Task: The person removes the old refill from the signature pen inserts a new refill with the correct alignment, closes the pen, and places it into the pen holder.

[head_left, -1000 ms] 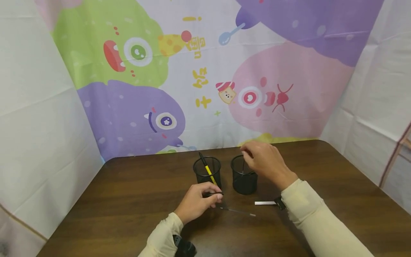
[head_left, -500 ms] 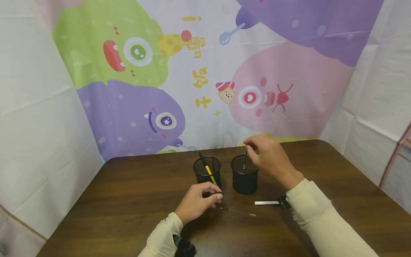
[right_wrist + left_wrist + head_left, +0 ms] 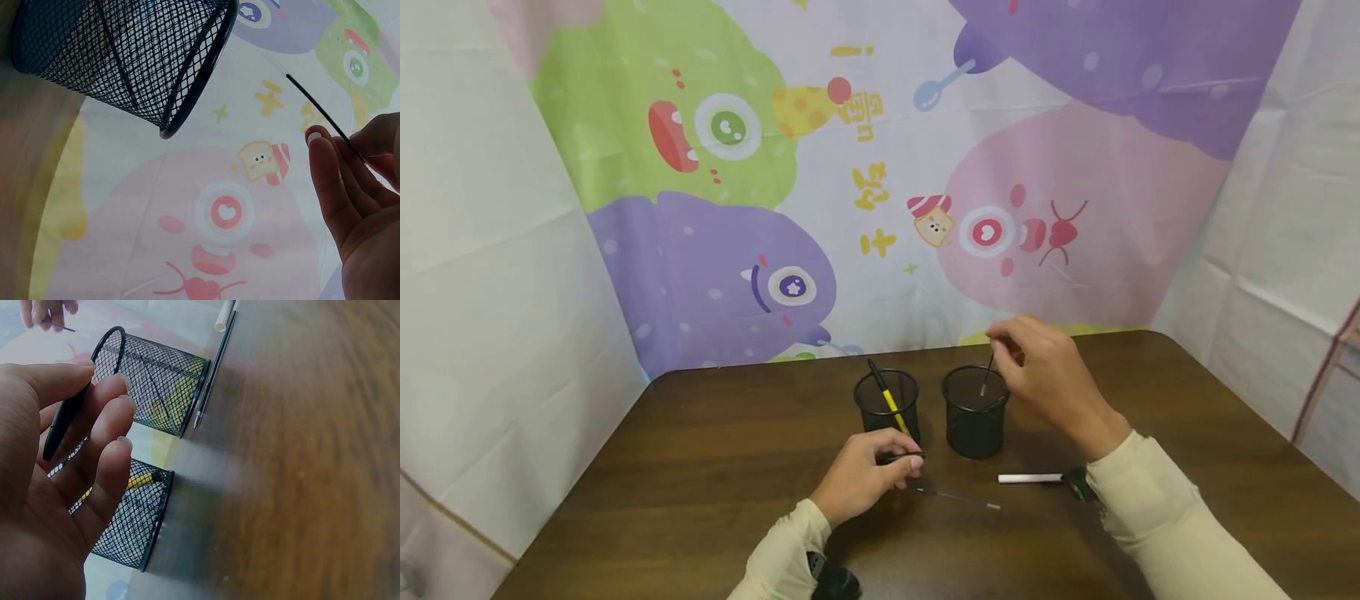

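My left hand pinches a black, tapered pen part between thumb and fingers, in front of the left mesh cup. A yellow-and-black pen leans in that cup. My right hand holds a thin dark pen refill by its upper end, its clear-tipped lower end hanging over the mouth of the right mesh cup. Another refill, with a metal point, lies on the table before the cups.
A white stick lies on the brown table, partly hidden by the camera on my right wrist. Behind the table hangs a cloth with cartoon monsters, and pale cloth walls stand at both sides.
My right hand has drawn back to the right and slightly up, with the refill now showing more fully above the right cup. The left hand has stayed in place.
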The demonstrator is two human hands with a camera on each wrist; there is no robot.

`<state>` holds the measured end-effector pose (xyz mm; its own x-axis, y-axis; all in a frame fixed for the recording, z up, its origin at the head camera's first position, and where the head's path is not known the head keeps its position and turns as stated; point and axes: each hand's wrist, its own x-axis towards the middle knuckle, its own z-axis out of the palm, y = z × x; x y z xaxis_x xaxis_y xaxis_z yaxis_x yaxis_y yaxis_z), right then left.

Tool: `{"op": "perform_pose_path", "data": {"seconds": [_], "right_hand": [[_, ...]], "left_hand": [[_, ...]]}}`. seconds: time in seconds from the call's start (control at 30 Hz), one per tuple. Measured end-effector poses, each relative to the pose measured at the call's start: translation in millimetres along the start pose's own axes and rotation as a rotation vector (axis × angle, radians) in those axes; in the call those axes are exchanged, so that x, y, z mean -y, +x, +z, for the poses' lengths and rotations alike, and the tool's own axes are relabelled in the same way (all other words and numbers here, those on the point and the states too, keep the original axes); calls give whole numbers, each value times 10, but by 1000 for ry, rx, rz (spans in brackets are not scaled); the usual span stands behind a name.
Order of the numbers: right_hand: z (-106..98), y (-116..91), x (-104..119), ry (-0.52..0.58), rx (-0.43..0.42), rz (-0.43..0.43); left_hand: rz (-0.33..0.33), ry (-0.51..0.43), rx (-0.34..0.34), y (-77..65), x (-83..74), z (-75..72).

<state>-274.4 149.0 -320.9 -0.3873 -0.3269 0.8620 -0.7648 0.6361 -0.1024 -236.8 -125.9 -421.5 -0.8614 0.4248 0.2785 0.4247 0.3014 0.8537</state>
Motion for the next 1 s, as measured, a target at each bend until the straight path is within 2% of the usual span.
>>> {"op": "perform_pose_path", "data": {"seconds": [0.27,1.0], "right_hand": [[-34,-30,39,54,8,16],[-35,-86,66,81,0,-49]], "left_hand": [[-1,2,-9,11,3,-3],[-7,5,-1,14,22,-2]]}}
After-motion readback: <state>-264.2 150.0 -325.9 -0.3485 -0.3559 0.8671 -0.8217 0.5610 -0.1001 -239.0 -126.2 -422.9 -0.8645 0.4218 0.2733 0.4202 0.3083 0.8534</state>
